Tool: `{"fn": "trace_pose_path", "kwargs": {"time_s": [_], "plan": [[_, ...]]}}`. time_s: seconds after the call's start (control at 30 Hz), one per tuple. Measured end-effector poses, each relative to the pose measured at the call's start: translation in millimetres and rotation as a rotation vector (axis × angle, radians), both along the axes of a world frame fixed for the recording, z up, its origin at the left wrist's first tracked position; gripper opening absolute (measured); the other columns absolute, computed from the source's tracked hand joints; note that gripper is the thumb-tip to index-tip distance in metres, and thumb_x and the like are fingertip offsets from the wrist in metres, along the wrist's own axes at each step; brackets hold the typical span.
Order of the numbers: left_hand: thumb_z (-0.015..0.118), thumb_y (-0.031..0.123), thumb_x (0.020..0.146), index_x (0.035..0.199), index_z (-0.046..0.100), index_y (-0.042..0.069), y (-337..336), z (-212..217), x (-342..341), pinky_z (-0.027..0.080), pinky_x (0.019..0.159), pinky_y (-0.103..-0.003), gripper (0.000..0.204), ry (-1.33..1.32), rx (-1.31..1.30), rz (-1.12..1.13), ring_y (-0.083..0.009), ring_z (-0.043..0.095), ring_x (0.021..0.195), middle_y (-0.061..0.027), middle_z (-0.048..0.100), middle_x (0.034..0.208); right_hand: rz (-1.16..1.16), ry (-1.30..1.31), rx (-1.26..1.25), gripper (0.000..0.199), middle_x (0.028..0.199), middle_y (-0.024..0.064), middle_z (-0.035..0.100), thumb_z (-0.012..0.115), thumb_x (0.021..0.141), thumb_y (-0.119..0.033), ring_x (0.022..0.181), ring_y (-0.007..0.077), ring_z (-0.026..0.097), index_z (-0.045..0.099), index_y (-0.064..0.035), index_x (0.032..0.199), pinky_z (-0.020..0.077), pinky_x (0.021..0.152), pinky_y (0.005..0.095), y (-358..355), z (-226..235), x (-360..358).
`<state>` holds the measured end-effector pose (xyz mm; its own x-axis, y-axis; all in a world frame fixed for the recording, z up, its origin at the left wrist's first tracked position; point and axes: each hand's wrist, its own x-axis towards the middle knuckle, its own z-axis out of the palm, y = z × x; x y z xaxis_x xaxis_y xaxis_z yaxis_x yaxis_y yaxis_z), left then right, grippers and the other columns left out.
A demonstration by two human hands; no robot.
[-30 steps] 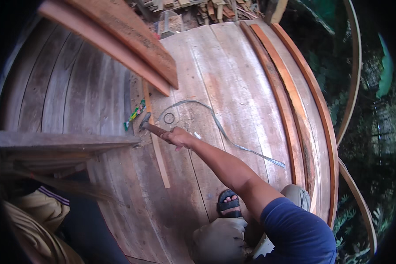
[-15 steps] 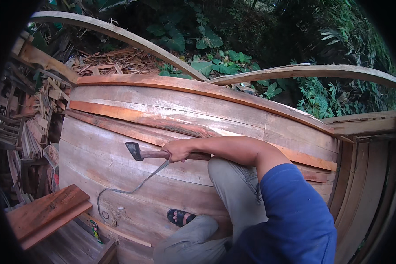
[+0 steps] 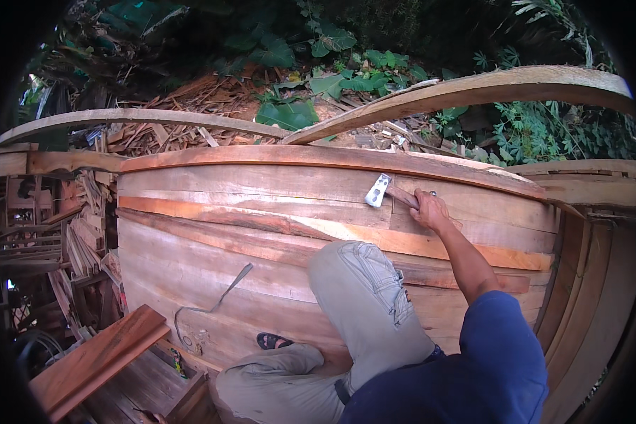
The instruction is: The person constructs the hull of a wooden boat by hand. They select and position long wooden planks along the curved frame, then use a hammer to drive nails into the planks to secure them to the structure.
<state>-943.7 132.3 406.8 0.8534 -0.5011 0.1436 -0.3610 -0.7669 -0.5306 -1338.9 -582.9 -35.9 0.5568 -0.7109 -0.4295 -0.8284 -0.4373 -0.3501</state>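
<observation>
The right hand (image 3: 433,212) is closed around the handle of a small axe with a brown wooden handle and a shiny silver metal head (image 3: 393,191). The axe is over the pale brown wooden boards (image 3: 261,186), between a long reddish-brown wooden beam (image 3: 261,155) at the far edge and a long, thin orange wooden plank (image 3: 431,246). The left hand is out of sight, so I cannot tell what it does.

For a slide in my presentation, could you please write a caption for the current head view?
Right hand gripping a hatchet over a plank deck, with long orange-brown boards nearby.
</observation>
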Motion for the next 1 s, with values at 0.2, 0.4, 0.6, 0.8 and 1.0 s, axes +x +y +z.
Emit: {"fn": "trace_pose_path", "kwargs": {"time_s": [0.2, 0.4, 0.6, 0.8, 1.0], "plan": [[0.053, 0.001, 0.088, 0.123, 0.056, -0.005, -61, -18, 16, 0.048, 0.078, -0.036, 0.035, 0.255, -0.161, 0.167, -0.0261, 0.061, 0.082, -0.0207, 0.064, 0.092, 0.017, -0.062, -0.005, 0.036, 0.11, 0.0145, 0.058, 0.066, 0.078, -0.029, 0.104, 0.0338, 0.058, 0.052, -0.007, 0.103, 0.0464, 0.09, 0.0432, -20, -33, -50], [0.054, -0.005, 0.082, 0.09, 0.054, -0.007, -209, -92, -3, 0.044, 0.067, -0.042, 0.008, 0.511, -0.329, -0.03, -0.0391, 0.056, 0.071, -0.022, 0.058, 0.075, -0.096, -0.12, -0.089, 0.036, 0.101, 0.014, 0.054, 0.069, 0.076, -0.03, 0.099, 0.035, 0.055, 0.053, -0.0056, 0.096, 0.0454, 0.088, 0.045, -8, -60, -68], [0.055, -0.006, 0.08, 0.081, 0.054, -0.007, -291, -172, 57, 0.045, 0.067, -0.044, 0.002, 0.747, -0.237, -0.147, -0.04, 0.057, 0.072, -0.023, 0.058, 0.075, -0.095, -0.158, -0.101, 0.038, 0.097, 0.0138, 0.052, 0.07, 0.075, -0.031, 0.094, 0.0345, 0.055, 0.051, -0.0059, 0.098, 0.0439, 0.084, 0.045, -11, -64, -68], [0.055, -0.005, 0.084, 0.082, 0.056, -0.003, -427, -281, 91, 0.047, 0.067, -0.042, 0.003, 0.937, -0.261, -0.48, -0.0388, 0.06, 0.075, -0.0213, 0.061, 0.079, -0.095, -0.141, -0.075, 0.035, 0.097, 0.0136, 0.053, 0.069, 0.077, -0.028, 0.093, 0.0352, 0.056, 0.052, -0.0068, 0.098, 0.0451, 0.084, 0.0448, -13, -58, -62], [0.056, 0.001, 0.088, 0.093, 0.056, 0.003, -553, -370, 50, 0.048, 0.07, -0.046, 0.005, 1.175, -0.413, -0.644, -0.0407, 0.061, 0.081, -0.0201, 0.063, 0.085, -0.086, 0.085, 0.007, 0.034, 0.096, 0.0165, 0.06, 0.066, 0.083, -0.029, 0.091, 0.0358, 0.061, 0.049, -0.0057, 0.102, 0.0468, 0.08, 0.0469, -28, -32, -62]]}}
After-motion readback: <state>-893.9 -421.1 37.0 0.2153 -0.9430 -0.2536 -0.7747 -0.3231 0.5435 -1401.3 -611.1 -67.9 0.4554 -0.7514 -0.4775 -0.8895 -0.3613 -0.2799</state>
